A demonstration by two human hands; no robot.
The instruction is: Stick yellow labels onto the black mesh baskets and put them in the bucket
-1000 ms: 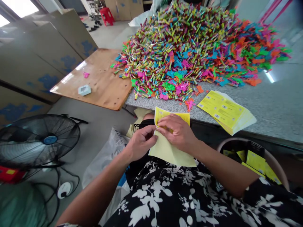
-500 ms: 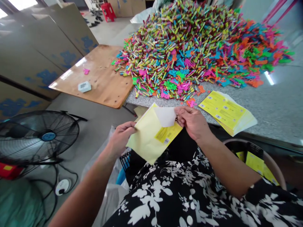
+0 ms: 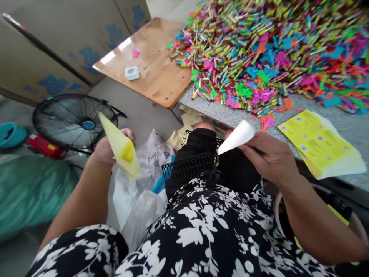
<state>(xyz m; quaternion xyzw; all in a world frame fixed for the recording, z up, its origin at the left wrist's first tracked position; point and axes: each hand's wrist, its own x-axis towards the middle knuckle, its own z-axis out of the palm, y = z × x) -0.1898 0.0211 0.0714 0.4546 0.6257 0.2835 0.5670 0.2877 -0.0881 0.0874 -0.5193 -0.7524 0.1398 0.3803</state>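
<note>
On the left, my left hand [image 3: 106,149] grips a pale yellow sheet of paper [image 3: 117,140], tilted and blurred, with a brighter yellow patch [image 3: 127,153] low on it. My right hand [image 3: 269,157] pinches a curled piece of white paper [image 3: 238,135] above my lap. The two papers are well apart. To the right of that hand, a stack of yellow printed sheets [image 3: 313,136] lies at the edge of the grey stone-like table [image 3: 248,115].
A large heap of colourful small tubes and plastic toy pieces [image 3: 230,54] covers the table. A wooden board [image 3: 158,61] carries a small white device [image 3: 132,73]. A fan [image 3: 76,123] stands at left, near white plastic bags [image 3: 144,161]. A bin [image 3: 278,207] is low right.
Both hands held the pale yellow sheet and white paper together; now they have drawn apart, the left with the pale yellow sheet, the right with the white paper. The view has shifted left and down.
</note>
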